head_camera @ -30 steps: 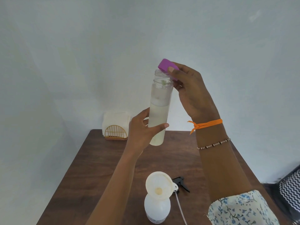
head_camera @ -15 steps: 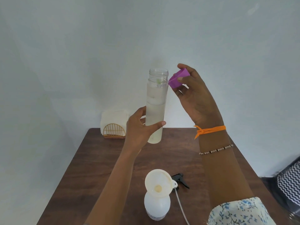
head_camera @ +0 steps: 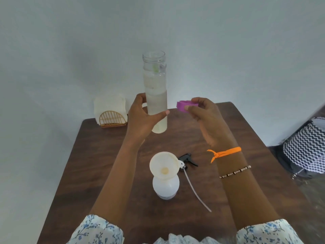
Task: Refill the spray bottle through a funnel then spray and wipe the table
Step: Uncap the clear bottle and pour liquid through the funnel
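Lowered and drawn off to the right since the earlier view, the purple cap (head_camera: 185, 106) now sits pinched in the right hand (head_camera: 202, 114), clear of the bottle mouth so nothing blocks the pour. Left hand (head_camera: 140, 118) grips the clear water bottle (head_camera: 155, 92) low on its body, upright and uncapped, above the far half of the wooden table (head_camera: 91, 155). Spray bottle (head_camera: 166, 186) stands near, white funnel (head_camera: 164, 165) seated in its neck, ready to receive. Trigger head with dip tube (head_camera: 189, 161) lies just beside it. Napkin holder (head_camera: 112, 115) at the far corner, likely for wiping.

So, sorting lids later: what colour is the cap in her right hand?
Purple; the cap shows clearly in the head view.
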### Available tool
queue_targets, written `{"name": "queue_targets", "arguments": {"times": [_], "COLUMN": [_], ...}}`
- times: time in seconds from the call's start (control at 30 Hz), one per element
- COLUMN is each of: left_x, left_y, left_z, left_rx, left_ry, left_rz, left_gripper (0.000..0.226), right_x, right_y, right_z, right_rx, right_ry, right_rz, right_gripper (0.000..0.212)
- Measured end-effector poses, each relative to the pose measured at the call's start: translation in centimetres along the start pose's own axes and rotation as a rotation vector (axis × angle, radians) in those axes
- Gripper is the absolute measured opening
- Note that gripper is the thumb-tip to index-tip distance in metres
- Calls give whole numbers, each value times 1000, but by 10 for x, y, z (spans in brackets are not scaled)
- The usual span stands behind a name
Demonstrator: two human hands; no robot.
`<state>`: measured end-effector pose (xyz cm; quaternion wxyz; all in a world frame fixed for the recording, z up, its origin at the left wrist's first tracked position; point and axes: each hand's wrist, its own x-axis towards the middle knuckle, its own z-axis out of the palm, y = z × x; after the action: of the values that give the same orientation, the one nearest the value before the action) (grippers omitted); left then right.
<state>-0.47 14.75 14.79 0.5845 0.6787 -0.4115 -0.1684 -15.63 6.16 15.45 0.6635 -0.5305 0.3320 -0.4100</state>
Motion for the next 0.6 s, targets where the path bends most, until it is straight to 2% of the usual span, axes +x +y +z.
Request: {"name": "queue_targets", "arguments": {"times": [0.2,0.33,0.5,0.6], "left_x": [-2,0,-1,-1], "left_y": [-18,-27,-36,-38], "left_z": [4,7,9,9], "left_rx": [10,37,44,34], "left_ry": [-4,-2,1,-6], "left_rz": [-54,-91,-109,-117], "left_gripper": [61,64,66,64], "right_x": [-19,-27,-34,-39], "right_y": [70,128,189,208], "right_z": [-36,-60,-90,-101], "right_rx": [-401,-712,-934,-974], "right_ry": [141,180,156,157], "right_rz": [18,54,145,219], "right_gripper": [47,46,50,54]}}
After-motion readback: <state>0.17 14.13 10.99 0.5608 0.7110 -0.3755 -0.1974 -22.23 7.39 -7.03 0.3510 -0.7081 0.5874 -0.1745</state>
